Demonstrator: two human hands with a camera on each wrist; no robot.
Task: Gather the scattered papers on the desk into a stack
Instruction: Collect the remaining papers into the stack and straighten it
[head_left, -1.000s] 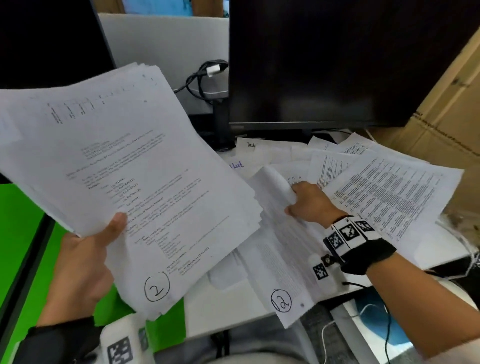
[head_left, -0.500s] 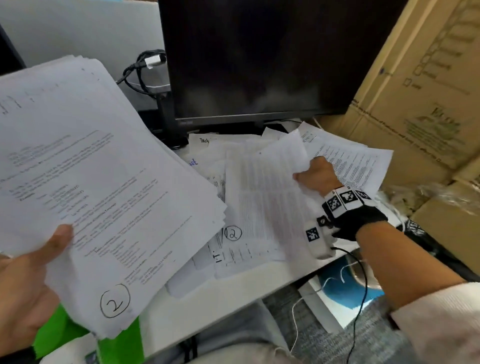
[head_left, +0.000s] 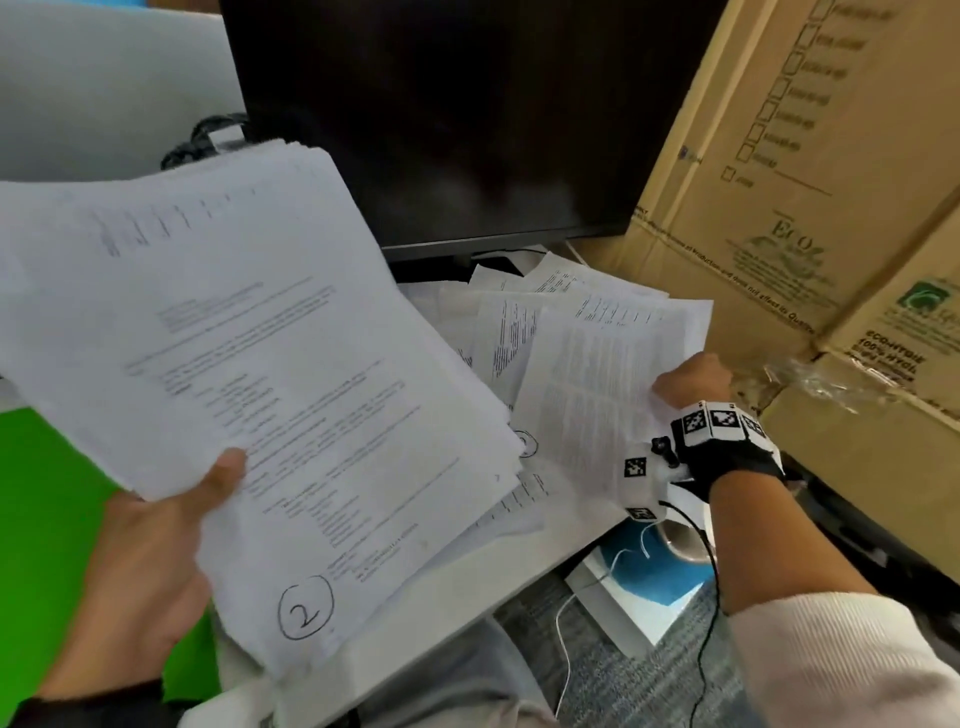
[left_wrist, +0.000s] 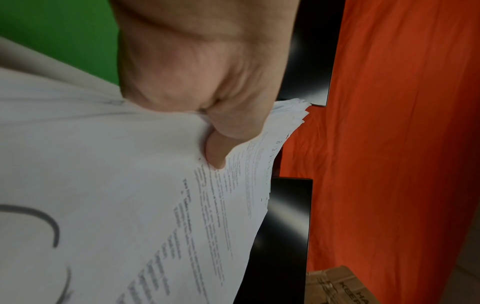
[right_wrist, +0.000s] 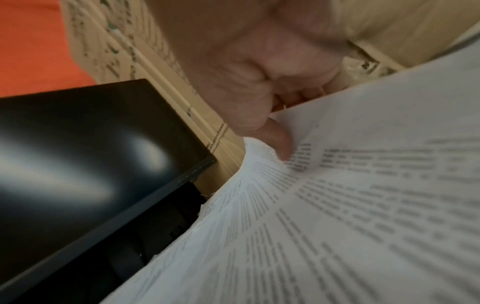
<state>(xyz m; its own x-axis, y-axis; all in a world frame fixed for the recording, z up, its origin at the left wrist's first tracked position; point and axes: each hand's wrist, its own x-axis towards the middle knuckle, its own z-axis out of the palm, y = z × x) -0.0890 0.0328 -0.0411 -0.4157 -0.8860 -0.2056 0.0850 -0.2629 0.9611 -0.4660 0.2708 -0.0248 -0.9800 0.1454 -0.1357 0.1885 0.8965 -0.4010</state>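
The left hand (head_left: 140, 561) gripped a thick stack of white printed papers (head_left: 249, 374), thumb on top, its fingers hidden beneath, held above the white desk (head_left: 467, 587). The right hand (head_left: 691, 382) pinched a densely printed white sheet (head_left: 597, 384) at the desk's right. The stack partly covered the loose white papers (head_left: 519, 322) by the black monitor (head_left: 467, 114).

Two hands show in the head view: the left hand (head_left: 140, 577) and the right hand (head_left: 691, 382). One held stack of papers (head_left: 249, 374) fills the left of the frame, one monitor (head_left: 467, 114) the top, two cardboard boxes (head_left: 810, 171) the right (loose sheets (head_left: 524, 332) overlap too much to count).
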